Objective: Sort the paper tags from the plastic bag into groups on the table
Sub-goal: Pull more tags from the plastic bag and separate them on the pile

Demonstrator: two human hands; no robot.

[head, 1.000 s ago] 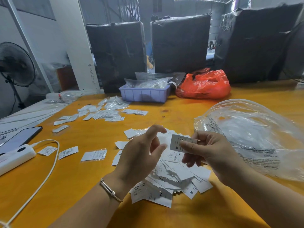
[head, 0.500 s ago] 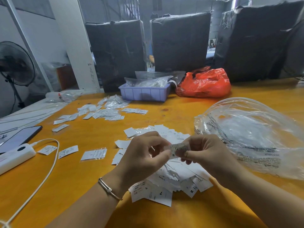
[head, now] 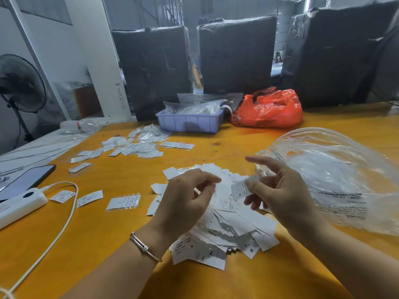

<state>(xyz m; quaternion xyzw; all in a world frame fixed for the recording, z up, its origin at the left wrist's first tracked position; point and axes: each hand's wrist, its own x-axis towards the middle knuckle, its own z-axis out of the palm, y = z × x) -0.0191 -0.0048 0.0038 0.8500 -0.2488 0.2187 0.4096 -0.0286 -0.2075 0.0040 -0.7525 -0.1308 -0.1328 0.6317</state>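
the tag pile [head: 224, 214] in the middle of the table [head: 237, 145] is serving as the landmark here. far left of the pile, a phone [head: 23, 180] and a white power strip [head: 19, 203] with its cable [head: 64, 216] are lying at the table edge. nearer, left of the pile, three single tags [head: 123, 201] are sitting in a row, well apart from it. behind and left of the pile, a spread of sorted tags [head: 138, 147] is lying, some in clear sleeves.

the left hand [head: 183, 203] is hovering just over the pile's left side, thumb and forefinger drawn close together; whether anything thin is pinched between them i cannot tell. half a second ago both hands were meeting on one tag above the pile; now they are coming apart.

the right hand [head: 278, 193] is hanging over the pile's right side, pinching one tag [head: 240, 188] between thumb and middle fingers, forefinger lifted and pointing left. a second ago that hand was showing the tag flat; now the tag is tilting and blurring. my reading: the tag is being checked or separated and is ready to go to a group.

right of the pile, the clear bag [head: 336, 180] is lying slack on the table. behind the pile, a purple tray [head: 190, 124] and a red bag [head: 269, 111] are resting at the far edge.
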